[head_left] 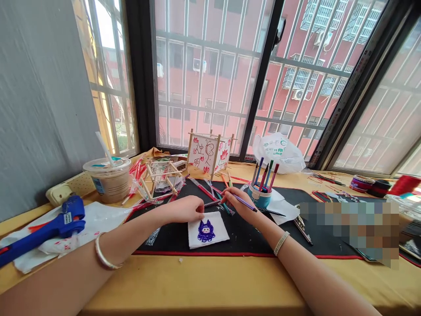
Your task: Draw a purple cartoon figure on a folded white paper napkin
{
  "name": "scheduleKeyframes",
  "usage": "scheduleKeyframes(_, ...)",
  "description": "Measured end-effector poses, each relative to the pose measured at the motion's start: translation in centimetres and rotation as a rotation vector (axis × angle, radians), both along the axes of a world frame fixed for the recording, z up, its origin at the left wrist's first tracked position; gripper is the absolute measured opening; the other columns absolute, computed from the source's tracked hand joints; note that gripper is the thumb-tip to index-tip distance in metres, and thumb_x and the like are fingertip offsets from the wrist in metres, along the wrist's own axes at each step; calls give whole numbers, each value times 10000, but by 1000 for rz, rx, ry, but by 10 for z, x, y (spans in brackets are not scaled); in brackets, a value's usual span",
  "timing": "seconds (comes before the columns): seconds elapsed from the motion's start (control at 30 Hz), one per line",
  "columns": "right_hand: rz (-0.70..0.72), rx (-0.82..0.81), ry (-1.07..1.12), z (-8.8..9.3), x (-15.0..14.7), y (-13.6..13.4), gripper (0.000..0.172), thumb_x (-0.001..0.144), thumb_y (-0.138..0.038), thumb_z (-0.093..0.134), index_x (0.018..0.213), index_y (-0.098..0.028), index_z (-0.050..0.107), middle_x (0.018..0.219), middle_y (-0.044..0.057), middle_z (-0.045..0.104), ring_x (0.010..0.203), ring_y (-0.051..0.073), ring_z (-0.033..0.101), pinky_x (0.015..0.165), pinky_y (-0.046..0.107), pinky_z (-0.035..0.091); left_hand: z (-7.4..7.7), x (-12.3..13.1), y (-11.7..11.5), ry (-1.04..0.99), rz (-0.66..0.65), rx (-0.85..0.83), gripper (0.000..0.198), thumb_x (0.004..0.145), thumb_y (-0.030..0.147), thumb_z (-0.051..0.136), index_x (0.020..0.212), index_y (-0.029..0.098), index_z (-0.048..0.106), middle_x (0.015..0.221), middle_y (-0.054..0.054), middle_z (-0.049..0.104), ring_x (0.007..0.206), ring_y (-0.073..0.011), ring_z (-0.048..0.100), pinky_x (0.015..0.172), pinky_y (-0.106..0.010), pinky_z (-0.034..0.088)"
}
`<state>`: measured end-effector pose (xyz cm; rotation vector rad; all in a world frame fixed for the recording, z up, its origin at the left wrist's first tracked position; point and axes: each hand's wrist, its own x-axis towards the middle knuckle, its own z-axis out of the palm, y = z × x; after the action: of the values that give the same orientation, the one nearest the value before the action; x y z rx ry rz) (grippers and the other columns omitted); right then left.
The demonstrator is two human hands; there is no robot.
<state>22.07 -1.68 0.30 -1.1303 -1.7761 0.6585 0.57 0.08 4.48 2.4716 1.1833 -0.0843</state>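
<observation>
Right hand (237, 205) pinches purple pen (247, 202) | left hand (183, 210) curled, empty, on paper square (210, 232) | purple figure (206, 231) drawn | papered lantern (208, 153) done, stick frame (161, 179) bare

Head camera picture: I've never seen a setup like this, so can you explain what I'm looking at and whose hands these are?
No machine here: these are one person's own bare hands, seen from a single camera worn on the head, looking forward and down. The right hand holds a purple pen. The left hand sits at the top edge of a white card bearing a purple cartoon figure. Both are over a black mat on a yellow tabletop beside a barred window. Nearby stand a cup of coloured pens, a wooden stick frame and a lantern painted with red flowers.
</observation>
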Motion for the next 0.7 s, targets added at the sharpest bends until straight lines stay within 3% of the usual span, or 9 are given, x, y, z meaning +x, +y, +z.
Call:
scheduleKeyframes(0.13,89,-28,-107,5,-10,-13,107,779,-290,650,837,-201,642,798,9,669,757,179,589,705,297,443,-4,-5,-1,-125,39,-52,264,909,375,584,1045,150,606,1035,-47,638,914,-186,627,810,-394,538)
scheduleKeyframes(0.23,110,-44,-122,10,-14,-18,99,728,-216,664,819,-200,627,776,-7,616,734,166,548,691,288,428,-2,-8,-1,-218,61,-109,267,910,371,583,1057,149,601,1042,-47,634,916,-188,626,808,-392,538)
scheduleKeyframes(0.33,124,-72,-94,13,-15,-20,115,727,-206,636,835,-199,596,740,-21,556,679,146,507,658,281,420,1,-10,0,-279,78,-216,273,921,383,566,1053,147,597,991,-38,638,844,-167,632,747,-356,549)
scheduleKeyframes(0.47,172,-139,-22,17,-15,-23,162,767,-278,621,896,-208,552,821,-5,554,730,153,548,667,283,461,8,-18,-2,-331,44,-387,287,938,404,532,1045,145,593,924,-26,640,759,-141,630,681,-318,552)
scheduleKeyframes(0.57,238,-215,-7,24,-16,-30,183,784,-307,627,907,-207,537,842,-3,557,705,140,571,632,267,477,16,-25,-5,-302,5,-507,283,949,388,517,1090,148,573,921,-25,641,731,-131,629,658,-304,554)
scheduleKeyframes(0.7,325,-301,-83,33,-19,-42,163,760,-266,653,866,-188,556,765,-17,570,563,113,563,555,252,457,21,-29,-10,-102,-46,-632,233,936,342,554,1054,144,585,867,-9,639,665,-110,617,601,-270,547)
